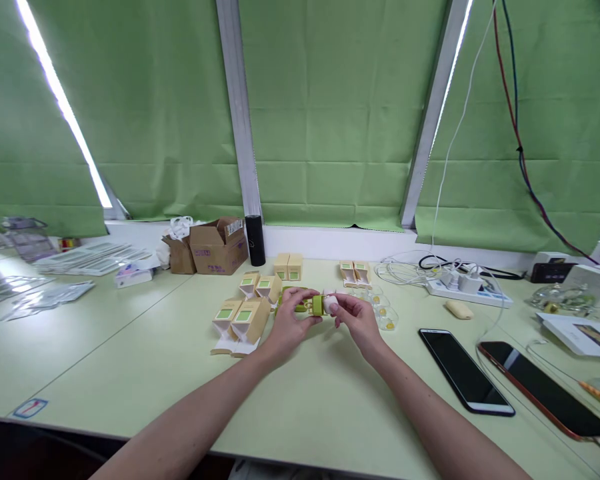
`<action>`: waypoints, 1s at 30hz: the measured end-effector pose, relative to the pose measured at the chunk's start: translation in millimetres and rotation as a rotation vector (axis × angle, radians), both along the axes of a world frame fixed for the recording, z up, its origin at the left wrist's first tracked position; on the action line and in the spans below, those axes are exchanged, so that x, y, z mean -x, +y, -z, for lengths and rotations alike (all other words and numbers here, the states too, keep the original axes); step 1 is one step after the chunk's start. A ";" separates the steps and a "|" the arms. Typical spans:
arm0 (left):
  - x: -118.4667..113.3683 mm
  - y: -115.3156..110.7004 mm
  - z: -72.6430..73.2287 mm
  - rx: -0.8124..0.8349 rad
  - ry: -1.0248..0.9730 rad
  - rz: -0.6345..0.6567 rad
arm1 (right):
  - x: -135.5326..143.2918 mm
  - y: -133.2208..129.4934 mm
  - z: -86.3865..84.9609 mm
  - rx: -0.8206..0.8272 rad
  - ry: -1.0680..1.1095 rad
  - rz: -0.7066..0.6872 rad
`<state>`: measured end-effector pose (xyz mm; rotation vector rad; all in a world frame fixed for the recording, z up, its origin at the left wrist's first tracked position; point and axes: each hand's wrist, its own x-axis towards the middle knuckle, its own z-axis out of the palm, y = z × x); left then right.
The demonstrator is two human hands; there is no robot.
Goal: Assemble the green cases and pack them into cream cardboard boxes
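Observation:
My left hand [291, 321] is closed around a small yellow-green plastic piece [318, 306], whose exact kind I cannot make out. Thumb and fingers of my right hand [359, 320] pinch a small white rounded piece [331, 304] against the green one's right end. Behind my left fingers more yellow-green shows, partly hidden. Just left of that hand stand open cream-coloured small boxes [251, 319] with green square labels, their flaps spread on the table. Clear plastic rounded cups [387, 318] with yellow bits lie right behind my right hand.
More small boxes stand at the back, left [289, 266] and right [355, 273]. A cardboard carton [219, 248] and black cylinder [255, 241] are by the wall. Two phones [466, 371] [545, 387], a power strip [469, 293] and cables occupy the right.

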<state>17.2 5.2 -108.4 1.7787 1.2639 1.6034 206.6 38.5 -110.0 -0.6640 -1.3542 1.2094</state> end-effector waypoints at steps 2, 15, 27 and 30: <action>-0.4 -1.0 -0.2 -0.001 0.008 0.008 | 0.5 0.0 0.7 -0.006 -0.013 -0.005; 1.3 -0.2 0.1 0.012 0.061 0.020 | 2.2 -2.0 -0.4 -0.010 -0.039 -0.029; 1.4 -0.1 -0.5 0.009 0.062 0.031 | 8.5 -6.7 1.8 -0.015 -0.075 0.021; 0.6 -0.3 0.1 0.036 0.062 0.032 | 9.3 -6.9 1.1 -0.001 -0.093 0.047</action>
